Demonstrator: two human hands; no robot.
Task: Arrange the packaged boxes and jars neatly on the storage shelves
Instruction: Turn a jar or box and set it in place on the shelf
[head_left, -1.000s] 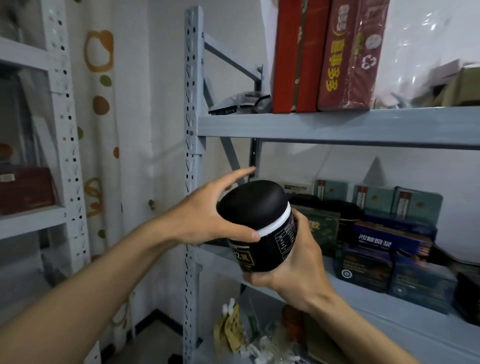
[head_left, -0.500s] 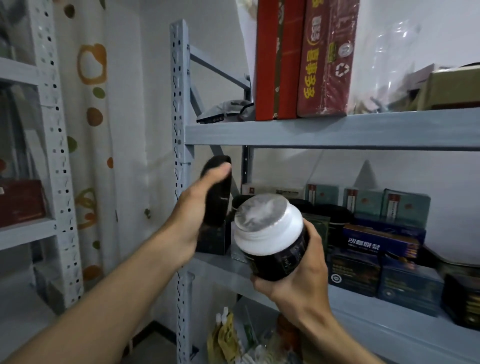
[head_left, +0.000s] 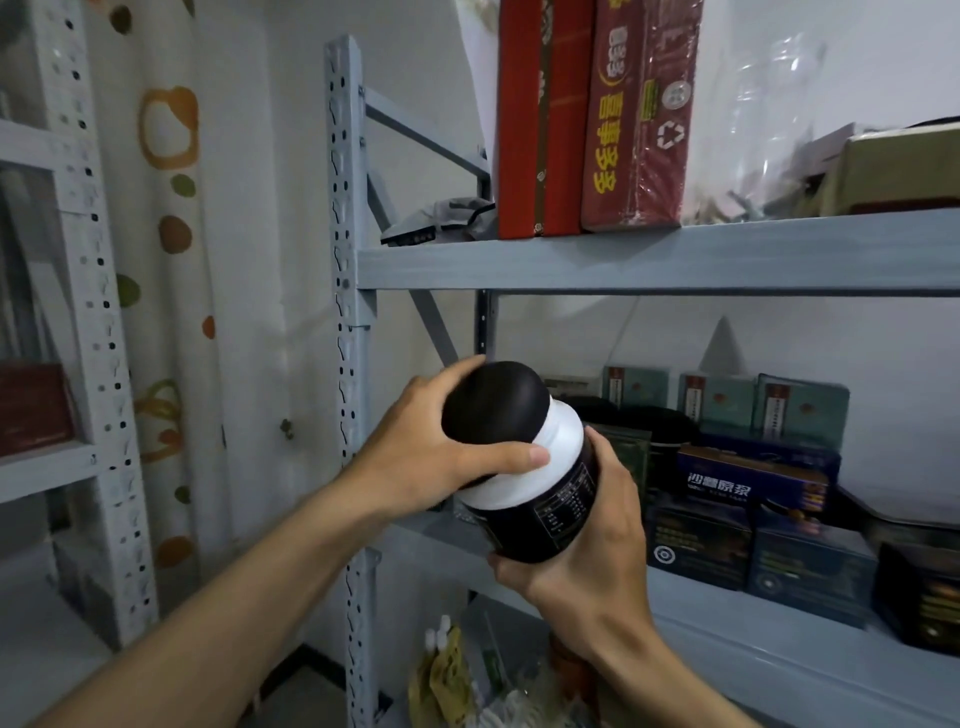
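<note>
Single view, from the camera on my head (wide-angle, so the uprights lean). It faces forward into the grey shelving (head_left: 675, 260), seen obliquely from its left end. Range is close: my left hand (head_left: 415, 457) and right hand (head_left: 597, 561) meet on the jar (head_left: 550, 519) near mid-frame.
</note>
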